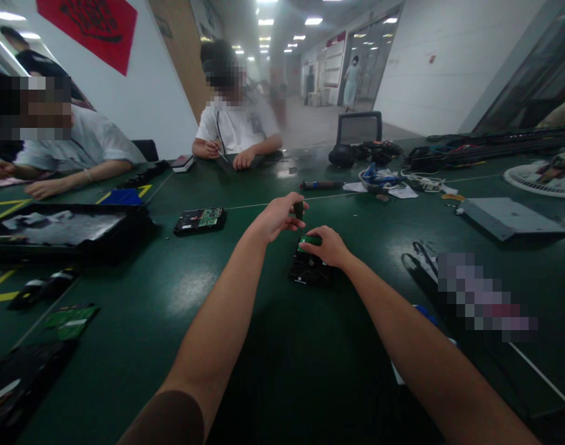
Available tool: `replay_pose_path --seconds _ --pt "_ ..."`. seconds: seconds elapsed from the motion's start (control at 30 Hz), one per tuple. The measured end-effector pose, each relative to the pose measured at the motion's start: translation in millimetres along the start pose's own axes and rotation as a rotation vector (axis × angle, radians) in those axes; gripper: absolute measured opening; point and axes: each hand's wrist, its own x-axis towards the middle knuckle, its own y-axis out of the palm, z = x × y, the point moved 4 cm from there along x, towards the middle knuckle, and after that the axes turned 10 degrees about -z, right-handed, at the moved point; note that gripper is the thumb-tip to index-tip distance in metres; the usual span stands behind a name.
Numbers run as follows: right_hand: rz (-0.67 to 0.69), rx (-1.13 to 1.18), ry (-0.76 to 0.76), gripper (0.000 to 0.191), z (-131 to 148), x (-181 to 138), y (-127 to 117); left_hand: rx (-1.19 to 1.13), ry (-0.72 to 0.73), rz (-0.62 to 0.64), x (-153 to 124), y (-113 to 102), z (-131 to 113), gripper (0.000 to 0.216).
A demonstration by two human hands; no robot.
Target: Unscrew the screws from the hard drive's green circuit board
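A black hard drive (305, 272) lies on the dark green table in front of me, with a green circuit board (311, 240) at its far end. My right hand (331, 247) has thumb and fingers closed on that board's edges, against the drive. Just beyond and to the left, my left hand (282, 217) is raised above the table. Between its fingers is a small dark upright piece (299, 210), too small to identify. Left of my hands lies another hard drive (199, 220) with its green board showing.
A black tray (69, 232) holds pale material at the left. Green boards (73, 319) and a dark device (25, 377) lie nearer me. A grey metal box (512, 217), a white fan grille (542, 182) and cables (382, 176) are at the right. Two people sit across.
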Motion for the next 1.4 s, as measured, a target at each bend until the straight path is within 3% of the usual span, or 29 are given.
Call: replay_pose_path --seconds 0.17,0.43,0.8,1.1,1.4 --pt "-0.009 0.013 0.004 0.047 -1.5 -0.5 0.7 -0.04 -0.045 0.028 -2.2 4.3 0.9 0.028" --pt "-0.006 0.018 -0.002 0.048 -1.1 -0.3 0.0 -0.038 0.008 -0.076 -0.1 -3.7 -1.7 0.026" --pt "0.001 0.017 -0.013 0.047 -1.1 0.5 0.7 -0.039 -0.001 -0.079 0.0 -1.9 -1.2 0.026" --pt "0.006 0.009 0.014 0.047 1.0 -0.4 -1.0 -0.099 -0.05 0.007 -1.0 0.0 1.1 0.025" --pt "-0.008 0.014 0.013 0.045 0.4 -0.5 -0.4 -0.063 -0.026 -0.009 -1.2 -1.6 -0.4 0.028"
